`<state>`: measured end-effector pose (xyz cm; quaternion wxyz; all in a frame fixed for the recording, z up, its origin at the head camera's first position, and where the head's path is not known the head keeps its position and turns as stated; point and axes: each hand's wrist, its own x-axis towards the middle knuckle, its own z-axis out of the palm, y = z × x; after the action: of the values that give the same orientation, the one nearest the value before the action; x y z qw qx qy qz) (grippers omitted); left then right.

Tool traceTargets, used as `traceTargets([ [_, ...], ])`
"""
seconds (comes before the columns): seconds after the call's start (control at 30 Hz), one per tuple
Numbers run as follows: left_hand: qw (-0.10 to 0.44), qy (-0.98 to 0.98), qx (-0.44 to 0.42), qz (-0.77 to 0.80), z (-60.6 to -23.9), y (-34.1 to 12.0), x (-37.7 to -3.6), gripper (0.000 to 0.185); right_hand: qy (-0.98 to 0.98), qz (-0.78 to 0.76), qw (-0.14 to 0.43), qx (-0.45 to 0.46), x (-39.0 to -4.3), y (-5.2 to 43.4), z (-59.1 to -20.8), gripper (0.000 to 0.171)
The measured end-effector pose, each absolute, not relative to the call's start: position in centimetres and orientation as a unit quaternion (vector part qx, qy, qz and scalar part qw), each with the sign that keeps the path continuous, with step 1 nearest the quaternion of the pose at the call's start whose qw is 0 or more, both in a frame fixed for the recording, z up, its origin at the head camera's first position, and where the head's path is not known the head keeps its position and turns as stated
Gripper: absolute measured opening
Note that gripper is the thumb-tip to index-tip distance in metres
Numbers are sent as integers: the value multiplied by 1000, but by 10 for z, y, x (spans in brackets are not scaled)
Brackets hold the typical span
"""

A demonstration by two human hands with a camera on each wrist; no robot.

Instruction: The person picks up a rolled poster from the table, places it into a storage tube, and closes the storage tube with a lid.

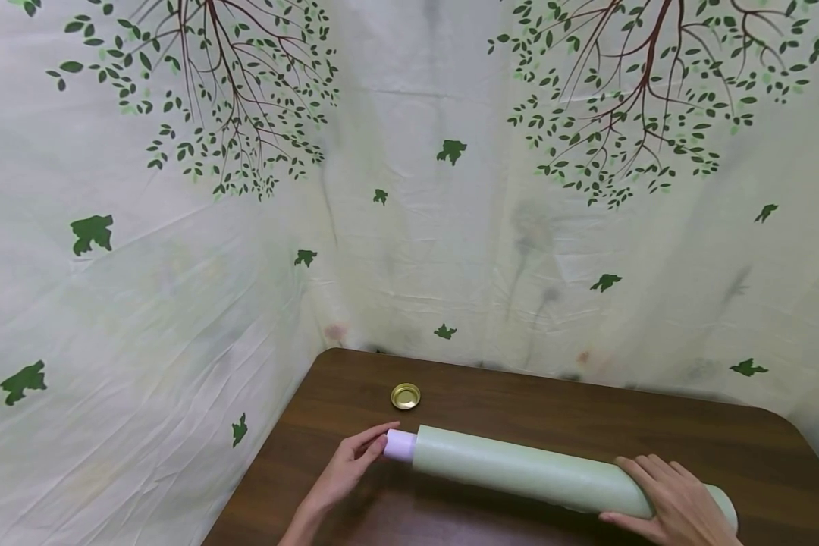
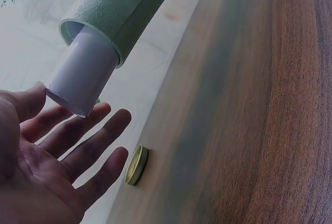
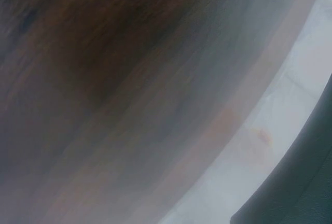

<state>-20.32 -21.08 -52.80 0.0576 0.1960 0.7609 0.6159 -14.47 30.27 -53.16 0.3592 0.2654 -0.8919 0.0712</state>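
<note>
A long pale green tube [image 1: 519,466] is held slantwise over the table. From its open left end sticks a rolled white sheet [image 2: 85,73], narrower than the tube. My left hand [image 1: 348,462] pinches the rim of this roll, the thumb on its edge and the index finger partly hidden behind it; the other fingers are spread. My right hand [image 1: 669,497] grips the tube near its right end, thumb on the near side and fingers over the top. The right wrist view catches only a dark green edge of the tube [image 3: 301,182], without the hand.
A round gold-coloured cap [image 1: 406,396] lies on the brown wooden table [image 1: 519,394], behind my left hand. White cloth [image 1: 409,265] printed with trees and green leaves hangs behind the table and along its left side.
</note>
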Motion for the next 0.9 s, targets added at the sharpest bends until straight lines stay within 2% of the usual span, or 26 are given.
traceTargets([
  [0.9,72,768,205,602,-530,-189,-202,39,-893,68,355,269,-147,300,-530,76],
])
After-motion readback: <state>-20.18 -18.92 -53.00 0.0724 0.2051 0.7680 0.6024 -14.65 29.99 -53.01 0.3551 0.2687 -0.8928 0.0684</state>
